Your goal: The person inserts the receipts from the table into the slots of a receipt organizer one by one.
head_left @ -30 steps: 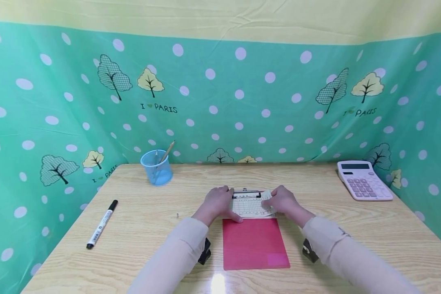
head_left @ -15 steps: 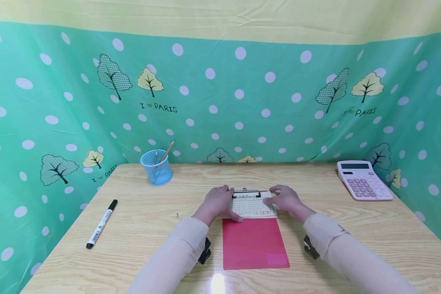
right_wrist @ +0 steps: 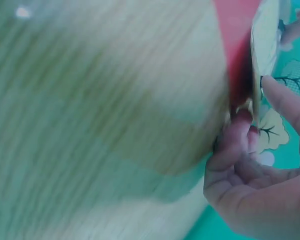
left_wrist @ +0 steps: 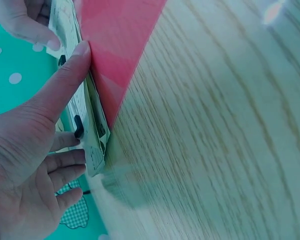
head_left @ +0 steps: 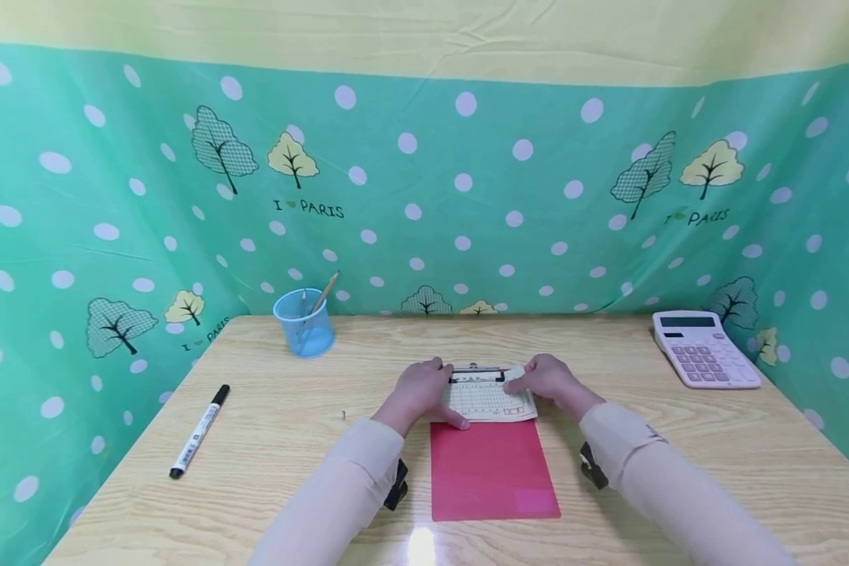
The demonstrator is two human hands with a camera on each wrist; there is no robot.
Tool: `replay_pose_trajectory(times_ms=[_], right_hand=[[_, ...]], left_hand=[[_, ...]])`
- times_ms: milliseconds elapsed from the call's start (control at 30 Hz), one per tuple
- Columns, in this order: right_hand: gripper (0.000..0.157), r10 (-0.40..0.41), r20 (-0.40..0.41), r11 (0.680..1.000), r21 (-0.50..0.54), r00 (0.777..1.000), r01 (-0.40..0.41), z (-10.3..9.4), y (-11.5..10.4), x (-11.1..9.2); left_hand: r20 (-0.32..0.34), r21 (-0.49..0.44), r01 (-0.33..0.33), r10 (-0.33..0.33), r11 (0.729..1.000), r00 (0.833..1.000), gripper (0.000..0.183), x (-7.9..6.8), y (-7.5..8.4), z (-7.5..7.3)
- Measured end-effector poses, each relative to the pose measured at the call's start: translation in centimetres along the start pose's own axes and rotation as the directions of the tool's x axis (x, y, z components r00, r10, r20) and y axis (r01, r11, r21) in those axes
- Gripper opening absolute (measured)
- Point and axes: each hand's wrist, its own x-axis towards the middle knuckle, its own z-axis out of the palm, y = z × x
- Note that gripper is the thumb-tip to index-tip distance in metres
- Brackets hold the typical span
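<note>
A pad of printed forms (head_left: 477,398) lies across the top of a red folder (head_left: 491,472), under a dark clip bar (head_left: 475,376). My left hand (head_left: 424,391) grips the pad's left side. In the left wrist view its thumb (left_wrist: 65,80) lies straight over the papers, with the fingers along the side. At the pad's right side, my right hand (head_left: 548,381) pinches the sheets, and their upper right corner curls up. The right wrist view shows the right thumb (right_wrist: 285,102) on the pad's face and curled fingers (right_wrist: 235,142) on its other side.
A blue mesh cup (head_left: 306,324) with pencils stands at the back left. A black-capped marker (head_left: 200,432) lies on the left of the wooden table (head_left: 276,409). A pink calculator (head_left: 703,350) sits at the back right, before a green dotted curtain (head_left: 460,204).
The right hand's sheet corner was curled up a second ago, lay flat half a second ago, and is curled up again now. The left hand keeps its place.
</note>
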Motion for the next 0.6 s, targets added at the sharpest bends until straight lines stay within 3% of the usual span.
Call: replay_pose_trajectory(times_ms=[133,433,600], right_hand=[[0.035,0.022,-0.029,0.999,0.031,0.999,-0.021,-0.2,0.3,-0.2],[0.018,-0.008,-0.081,0.995,0.102,0.997,0.016,-0.2,0.8,-0.9],[0.023,-0.019,-0.077,0.991,0.127,0.997,0.028,-0.3,0.7,-1.2]], left_hand=[[0.003,-0.007,0.001,-0.001,1.0,1.0,0.104,0.0,0.0,0.0],[0.023,-0.032,0.013,-0.013,0.999,1.0,0.104,0.3,0.2,-0.4],[0.025,-0.1,0.056,-0.054,0.993,0.998,0.082,0.7,0.2,-0.7]])
